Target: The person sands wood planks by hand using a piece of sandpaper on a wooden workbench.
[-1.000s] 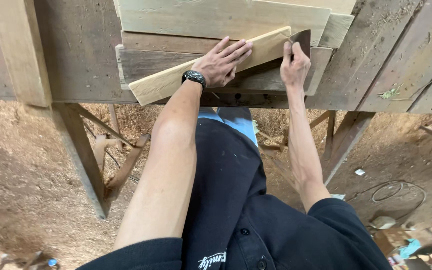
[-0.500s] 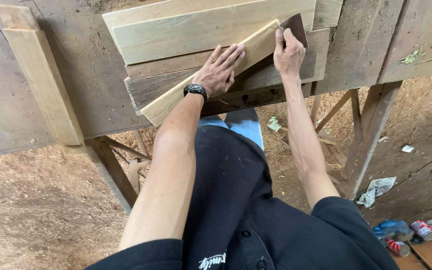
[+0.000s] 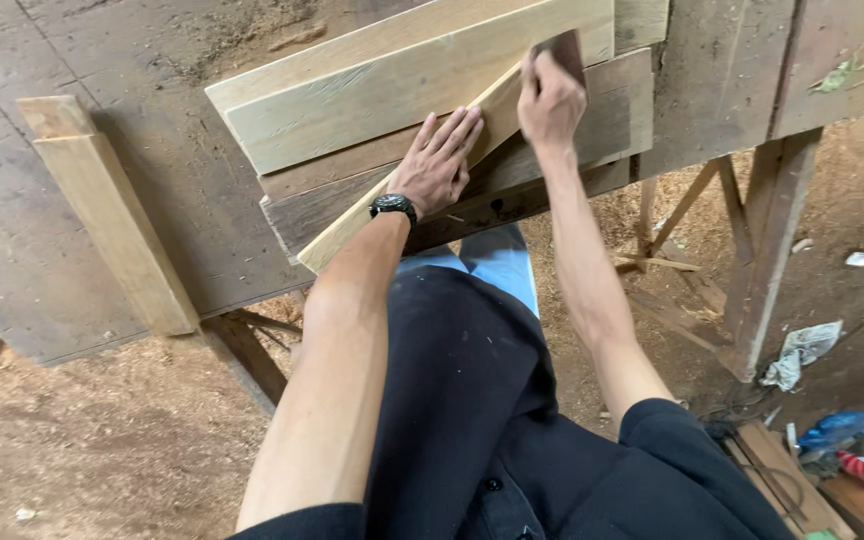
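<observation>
The right hand (image 3: 550, 98) is gripping a dark sanding block (image 3: 564, 52) farther up the pale strip (image 3: 402, 180); the left hand (image 3: 439, 165) is still pressing flat, fingers spread.

Single head-worn camera, looks steeply down and forward over the person's own chest and both outstretched arms. View is tilted: the workbench (image 3: 132, 130) edge runs diagonally, low at left, high at right. Bench fills the upper half, close, within arm's reach. Left hand (image 3: 439, 165) and right hand (image 3: 550, 100) sit upper centre, on the stacked planks (image 3: 392, 95), sharp and near. Lower centre is filled by dark clothing, very near the lens. Sawdust floor (image 3: 72, 450) shows far below at left and right, with bench legs (image 3: 767, 260) and litter at right. No second view, so nothing is shared.
</observation>
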